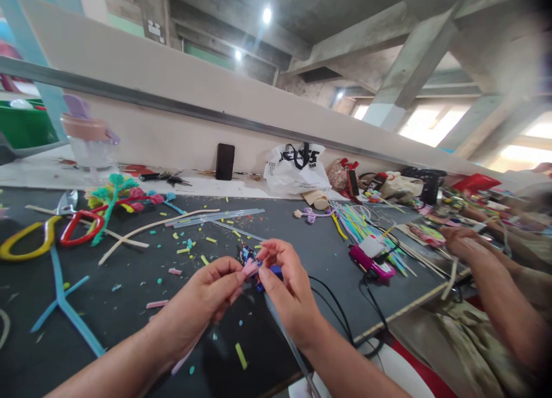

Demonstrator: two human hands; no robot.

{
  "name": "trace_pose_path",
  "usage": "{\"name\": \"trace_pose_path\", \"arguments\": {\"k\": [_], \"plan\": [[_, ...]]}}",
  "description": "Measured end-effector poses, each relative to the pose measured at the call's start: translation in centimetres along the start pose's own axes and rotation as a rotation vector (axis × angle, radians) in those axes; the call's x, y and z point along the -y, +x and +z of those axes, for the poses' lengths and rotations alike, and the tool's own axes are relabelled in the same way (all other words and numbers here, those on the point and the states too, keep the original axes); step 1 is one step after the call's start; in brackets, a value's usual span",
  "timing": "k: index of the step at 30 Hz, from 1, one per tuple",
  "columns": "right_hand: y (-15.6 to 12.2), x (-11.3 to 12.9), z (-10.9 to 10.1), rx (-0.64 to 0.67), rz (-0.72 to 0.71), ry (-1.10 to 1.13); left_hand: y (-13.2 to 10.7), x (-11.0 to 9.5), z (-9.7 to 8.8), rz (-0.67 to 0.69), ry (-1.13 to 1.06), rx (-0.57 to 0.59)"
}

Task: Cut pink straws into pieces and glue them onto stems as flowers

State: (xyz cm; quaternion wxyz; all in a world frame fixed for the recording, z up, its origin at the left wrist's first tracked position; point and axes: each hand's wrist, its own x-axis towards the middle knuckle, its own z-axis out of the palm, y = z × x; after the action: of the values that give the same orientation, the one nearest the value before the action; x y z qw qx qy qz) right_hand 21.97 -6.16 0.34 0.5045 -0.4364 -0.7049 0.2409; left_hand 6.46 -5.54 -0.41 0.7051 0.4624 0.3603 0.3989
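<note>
My left hand [218, 286] pinches a small pale-pink fuzzy strip [250, 267] between thumb and forefinger; the strip looks folded or bunched. From the other side, my right hand [287, 291] grips the same strip with its thumb and fingertips, the upper fingers curled. Just behind the fingertips lies a blue hot glue gun [272, 273], partly hidden by both hands. A pale pink-lilac strip [183, 360] shows below my left forearm. Short pink pieces [157, 303] and yellow-green cut bits [241, 356] are scattered on the dark tabletop [224, 335].
Scissors with yellow and red handles [81, 228], blue strips [64, 303] and fuzzy flowers [118, 185] lie left. A phone [225, 161] and white bag [295, 168] stand at the back. A magenta glue gun [371, 264] with cords lies right, near a co-worker's hands [463, 242].
</note>
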Motion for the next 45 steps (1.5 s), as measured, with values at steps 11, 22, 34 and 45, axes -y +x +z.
{"name": "trace_pose_path", "arguments": {"k": [11,22,34,45], "plan": [[0.9,0.2,-1.1,0.281,0.023,0.060,-0.1,-0.4,-0.2,-0.179,-0.171,0.091],[1.0,0.4,-1.4,0.320,0.017,0.202,-0.3,-0.5,-0.4,-0.258,-0.174,0.180],[1.2,-0.2,-1.4,0.303,-0.044,0.185,-0.2,-0.4,-0.5,-0.221,-0.148,0.243],[0.7,0.2,-0.5,0.283,-0.022,0.076,-0.3,0.0,-0.4,-0.148,-0.059,0.198]]}}
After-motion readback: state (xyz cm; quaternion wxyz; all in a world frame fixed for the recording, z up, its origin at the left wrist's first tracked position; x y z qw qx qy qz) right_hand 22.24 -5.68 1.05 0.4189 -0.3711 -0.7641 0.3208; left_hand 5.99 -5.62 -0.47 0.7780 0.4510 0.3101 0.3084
